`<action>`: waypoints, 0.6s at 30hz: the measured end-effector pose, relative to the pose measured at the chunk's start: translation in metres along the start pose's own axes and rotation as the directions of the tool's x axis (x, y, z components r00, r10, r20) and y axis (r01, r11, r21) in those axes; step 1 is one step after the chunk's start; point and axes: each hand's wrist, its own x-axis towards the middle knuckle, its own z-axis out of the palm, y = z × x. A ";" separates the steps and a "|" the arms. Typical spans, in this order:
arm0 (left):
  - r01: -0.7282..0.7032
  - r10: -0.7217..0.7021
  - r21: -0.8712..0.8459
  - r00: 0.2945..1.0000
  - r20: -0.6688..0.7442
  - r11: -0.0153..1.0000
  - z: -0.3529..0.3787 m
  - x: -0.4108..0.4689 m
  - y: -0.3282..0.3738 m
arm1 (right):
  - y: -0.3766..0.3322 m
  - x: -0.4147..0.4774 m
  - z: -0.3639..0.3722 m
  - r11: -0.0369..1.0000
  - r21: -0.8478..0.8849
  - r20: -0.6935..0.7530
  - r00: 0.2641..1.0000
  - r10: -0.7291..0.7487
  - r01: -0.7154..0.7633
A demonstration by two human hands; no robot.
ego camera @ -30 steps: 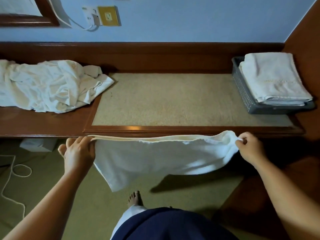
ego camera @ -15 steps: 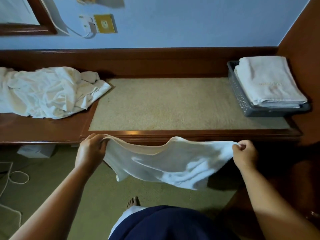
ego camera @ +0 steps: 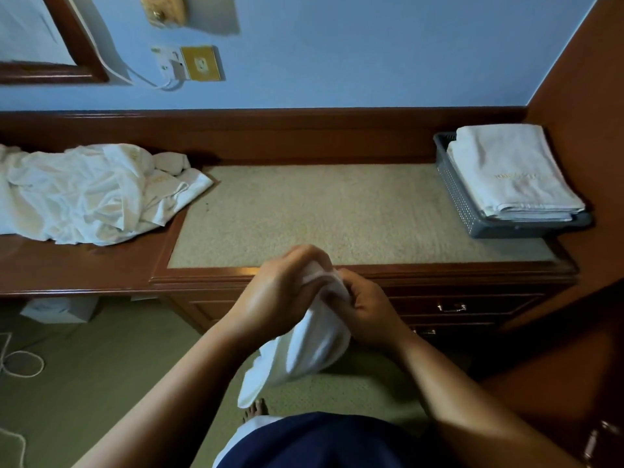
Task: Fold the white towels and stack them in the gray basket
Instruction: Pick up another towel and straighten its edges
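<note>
Both ends came together since a second ago: left grip and right grip met just off the worktop edge. Each was curled round the white towel, which hung doubled below. Folded towels sat in the gray basket.

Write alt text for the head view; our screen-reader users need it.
Left hand and right hand grip a white towel together, hanging doubled before a wooden desk. On the desk, crumpled towels lie at left; a gray basket of folded towels sits at right.
</note>
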 end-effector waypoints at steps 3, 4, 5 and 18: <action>0.232 -0.300 -0.430 0.949 -0.096 0.872 -0.003 0.000 0.008 | -0.011 0.002 -0.001 0.998 0.054 -0.089 0.996 -0.007 0.011; 0.259 -0.371 -0.581 0.925 -0.080 0.772 -0.002 -0.001 0.010 | -0.015 0.002 -0.002 0.997 0.070 -0.103 0.995 -0.021 0.028; 0.265 -0.424 -0.685 0.903 -0.071 0.679 -0.002 -0.002 0.011 | -0.016 0.001 -0.002 0.995 0.093 -0.114 0.993 -0.034 0.045; 0.202 -0.479 -0.770 0.865 -0.149 0.605 -0.008 0.005 0.019 | -0.051 -0.006 0.005 0.968 0.192 -0.243 0.964 -0.110 0.159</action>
